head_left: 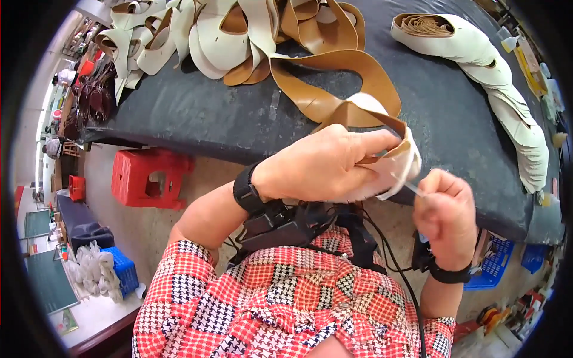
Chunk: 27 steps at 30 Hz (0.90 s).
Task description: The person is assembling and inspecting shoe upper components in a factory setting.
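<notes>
My left hand grips a cut leather shoe upper, white outside and tan inside, near the table's front edge. Its thumb and fingers pinch the folded edge. Just to the right, my right hand is closed on a thin pale stick-like tool, whose tip meets the white edge of the upper; motion blurs it, and I cannot tell its exact kind. Beyond my left hand, a looped tan leather piece lies on the dark table, touching or partly behind the held upper.
White and tan uppers are heaped at the table's far left. A long overlapping row of white uppers curves along the right of the dark table. A red stool stands at left; a blue basket sits low at right.
</notes>
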### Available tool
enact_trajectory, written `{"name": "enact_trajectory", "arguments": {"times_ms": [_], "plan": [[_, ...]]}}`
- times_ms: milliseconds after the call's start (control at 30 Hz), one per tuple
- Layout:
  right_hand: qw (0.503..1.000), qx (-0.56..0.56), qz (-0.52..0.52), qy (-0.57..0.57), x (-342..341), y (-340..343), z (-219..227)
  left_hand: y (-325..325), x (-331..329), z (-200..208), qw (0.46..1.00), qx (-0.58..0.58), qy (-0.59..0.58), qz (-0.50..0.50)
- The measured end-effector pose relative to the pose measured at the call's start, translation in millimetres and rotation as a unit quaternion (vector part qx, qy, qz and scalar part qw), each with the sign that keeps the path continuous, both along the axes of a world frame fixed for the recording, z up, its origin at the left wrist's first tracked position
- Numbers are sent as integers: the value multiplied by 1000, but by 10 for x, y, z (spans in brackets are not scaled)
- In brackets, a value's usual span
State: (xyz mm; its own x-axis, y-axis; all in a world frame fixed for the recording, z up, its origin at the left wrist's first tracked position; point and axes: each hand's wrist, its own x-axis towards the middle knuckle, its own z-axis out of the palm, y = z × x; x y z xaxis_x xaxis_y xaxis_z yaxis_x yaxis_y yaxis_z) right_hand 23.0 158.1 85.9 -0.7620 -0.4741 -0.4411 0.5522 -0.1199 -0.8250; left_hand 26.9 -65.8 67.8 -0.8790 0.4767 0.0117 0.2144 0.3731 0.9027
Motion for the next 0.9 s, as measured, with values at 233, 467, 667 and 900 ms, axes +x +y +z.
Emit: {"name": "enact_trajectory", "arguments": {"times_ms": [233,467,667,900], "plan": [[993,-106,-51,21,-118,-18,-321,20,162,-173,999,15,20,35],[990,-140,15,10,-122,23,-390,176,378,-140,994,31,13,106],[980,-146,92,98,-133,84,-255,317,562,-267,984,37,-14,172],[968,-221,115,-35,-326,-18,-454,320,646,-274,978,36,2,205]]}}
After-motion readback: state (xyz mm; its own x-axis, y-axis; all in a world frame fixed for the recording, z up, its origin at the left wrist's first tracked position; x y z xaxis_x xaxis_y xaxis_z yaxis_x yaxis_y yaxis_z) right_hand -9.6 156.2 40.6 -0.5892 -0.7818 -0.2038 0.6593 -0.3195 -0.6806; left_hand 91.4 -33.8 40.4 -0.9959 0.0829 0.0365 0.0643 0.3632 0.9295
